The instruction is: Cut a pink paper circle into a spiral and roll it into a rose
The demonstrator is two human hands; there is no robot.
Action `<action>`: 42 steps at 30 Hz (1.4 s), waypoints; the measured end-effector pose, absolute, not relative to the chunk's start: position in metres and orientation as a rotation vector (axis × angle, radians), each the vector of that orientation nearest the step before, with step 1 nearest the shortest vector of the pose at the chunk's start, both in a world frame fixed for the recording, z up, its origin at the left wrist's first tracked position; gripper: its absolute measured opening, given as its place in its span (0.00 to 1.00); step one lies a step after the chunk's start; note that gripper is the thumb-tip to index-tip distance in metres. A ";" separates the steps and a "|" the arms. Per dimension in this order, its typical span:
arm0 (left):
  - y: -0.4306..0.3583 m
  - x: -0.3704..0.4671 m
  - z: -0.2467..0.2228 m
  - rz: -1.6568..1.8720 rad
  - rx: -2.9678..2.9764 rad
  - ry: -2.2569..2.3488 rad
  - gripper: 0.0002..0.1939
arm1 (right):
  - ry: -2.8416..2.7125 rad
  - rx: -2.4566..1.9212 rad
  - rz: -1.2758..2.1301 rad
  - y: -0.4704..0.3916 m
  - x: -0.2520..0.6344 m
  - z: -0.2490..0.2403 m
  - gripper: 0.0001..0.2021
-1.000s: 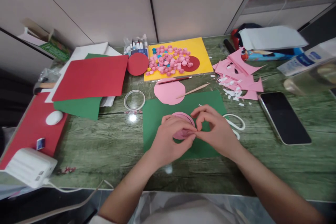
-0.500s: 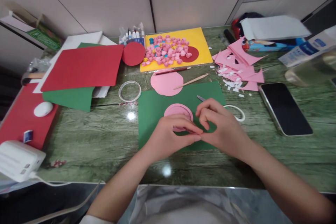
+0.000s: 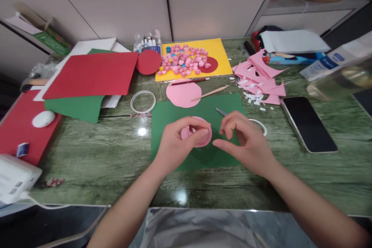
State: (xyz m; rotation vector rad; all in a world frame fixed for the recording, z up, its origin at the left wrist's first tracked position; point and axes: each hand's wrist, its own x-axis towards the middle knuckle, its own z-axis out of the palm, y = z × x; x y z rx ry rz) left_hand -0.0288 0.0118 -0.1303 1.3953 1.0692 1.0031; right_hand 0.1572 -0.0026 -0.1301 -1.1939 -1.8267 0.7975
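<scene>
My left hand [image 3: 178, 139] is over the green sheet [image 3: 200, 161], thumb and fingers pinched together over a pink paper disc [image 3: 207, 139]. Whatever is between those fingertips is too small or hidden to name. To its right, my right hand [image 3: 247, 141] hovers with thumb and curled fingers apart and nothing visible between them. From behind it show a grey metal blade tip [image 3: 221, 112] and a white loop [image 3: 259, 126], perhaps one pair of scissors lying there. Farther back lie a larger pink paper piece [image 3: 181, 95] and a wooden stick [image 3: 210, 93].
Many small pink rolls [image 3: 186, 60] lie on a yellow sheet [image 3: 223, 52]. Pink scraps [image 3: 270, 85] and a phone [image 3: 309, 124] are at right. A tape roll [image 3: 143, 102], red sheet [image 3: 93, 73], computer mouse [image 3: 43, 119] and white charger [image 3: 17, 178] are at left.
My hands have parted after their fingertips met above the green sheet. The left has gone left over the pink disc; the right hand's fingers have spread. The camera view has shifted slightly.
</scene>
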 end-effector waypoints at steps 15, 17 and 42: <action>0.001 -0.019 -0.129 1.002 1.758 1.257 0.14 | -1.861 -1.144 0.474 -0.005 0.152 -0.148 0.14; 0.000 -0.017 -0.129 1.020 1.792 1.300 0.14 | -1.870 -1.128 0.366 -0.006 0.151 -0.152 0.15; -0.003 -0.018 -0.124 0.962 1.303 0.964 0.16 | -1.961 -0.957 -0.035 -0.004 0.157 -0.142 0.08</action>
